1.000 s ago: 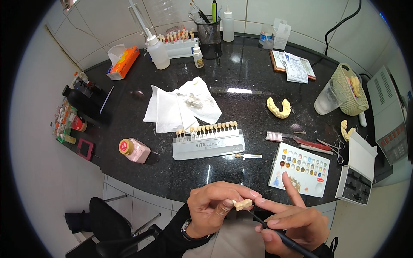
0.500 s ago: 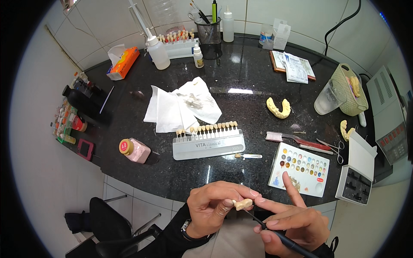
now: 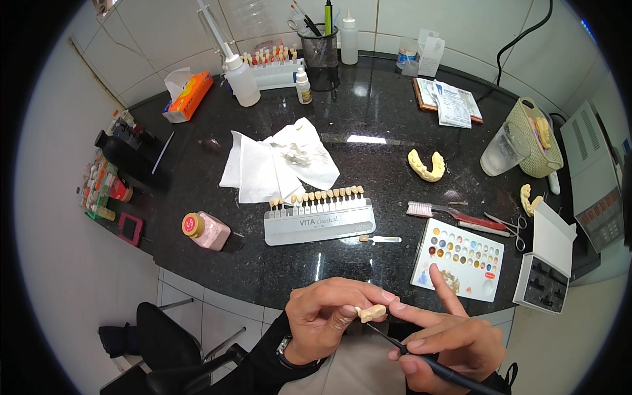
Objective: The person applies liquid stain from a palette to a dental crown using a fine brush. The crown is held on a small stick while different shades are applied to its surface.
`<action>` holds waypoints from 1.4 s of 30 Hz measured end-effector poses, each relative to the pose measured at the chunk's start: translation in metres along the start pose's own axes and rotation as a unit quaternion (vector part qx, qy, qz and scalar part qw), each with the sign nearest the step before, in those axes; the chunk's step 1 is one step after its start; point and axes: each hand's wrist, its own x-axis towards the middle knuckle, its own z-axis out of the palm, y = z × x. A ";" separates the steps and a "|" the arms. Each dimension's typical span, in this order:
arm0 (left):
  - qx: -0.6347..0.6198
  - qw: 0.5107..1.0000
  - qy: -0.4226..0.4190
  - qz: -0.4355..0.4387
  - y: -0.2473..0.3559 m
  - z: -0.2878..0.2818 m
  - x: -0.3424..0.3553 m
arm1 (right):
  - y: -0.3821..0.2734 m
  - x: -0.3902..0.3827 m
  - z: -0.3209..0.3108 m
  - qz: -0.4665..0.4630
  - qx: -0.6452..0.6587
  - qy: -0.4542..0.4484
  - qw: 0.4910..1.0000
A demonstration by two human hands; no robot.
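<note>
Cream dental piece sits pinched at the fingertips of the left hand, just off the counter's near edge; the right hand grips a fine-tipped black tool near its underside. Glossy black counter, pale tiled wall behind. The piece's long axis runs mostly sideways, right end slightly nearer the counter.

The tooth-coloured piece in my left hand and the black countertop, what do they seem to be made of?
The tooth-coloured piece in your left hand: perhaps ceramic, from its smooth-looking cream surface, though resin or plaster can't be ruled out at this size.
The black countertop: probably polished stone, from its pale flecks and glossy reflections.
</note>
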 end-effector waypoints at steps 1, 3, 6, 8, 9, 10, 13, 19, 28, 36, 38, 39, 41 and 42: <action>0.004 1.000 0.003 -0.002 0.001 -0.001 0.000 | 0.004 0.000 0.004 -0.049 0.003 0.022 0.999; 0.005 1.000 -0.003 0.002 -0.001 -0.001 0.000 | 0.012 -0.003 0.012 -0.147 0.003 0.072 0.987; 0.004 1.000 -0.008 0.003 -0.001 0.001 0.000 | 0.010 -0.004 0.010 -0.148 -0.009 0.076 0.986; 0.007 1.000 -0.006 0.004 -0.001 0.001 0.001 | 0.012 -0.004 0.010 -0.152 -0.011 0.075 0.985; 0.008 1.000 -0.005 0.006 -0.001 0.001 0.001 | 0.012 -0.003 0.011 -0.154 -0.011 0.075 0.985; 0.009 1.000 -0.004 0.008 -0.001 0.001 0.001 | 0.013 -0.003 0.011 -0.154 -0.013 0.075 0.985; 0.014 1.000 0.004 -0.001 -0.001 -0.001 -0.001 | 0.014 -0.002 0.013 -0.155 -0.012 0.075 0.985; 0.003 1.000 0.003 -0.018 0.003 0.002 0.000 | 0.012 -0.004 0.012 -0.152 0.004 0.087 0.984; 0.019 1.000 -0.012 0.011 -0.002 0.000 -0.001 | 0.009 -0.003 0.008 -0.095 0.001 0.060 0.994; 0.004 1.000 0.006 -0.013 0.003 0.002 -0.001 | 0.009 -0.006 0.008 -0.043 0.024 0.031 0.998; 0.006 1.000 0.003 -0.013 0.003 0.002 -0.001 | 0.009 -0.006 0.003 -0.030 0.011 0.009 0.999; 0.007 1.000 0.001 -0.013 0.002 0.001 -0.001 | 0.009 -0.006 0.002 -0.023 0.004 -0.002 1.000; 0.010 1.000 -0.005 -0.011 0.002 0.001 0.000 | 0.010 -0.004 0.008 -0.109 -0.003 0.057 0.992; 0.013 1.000 -0.009 -0.007 0.002 0.002 0.001 | 0.011 -0.004 0.010 -0.152 -0.007 0.086 0.985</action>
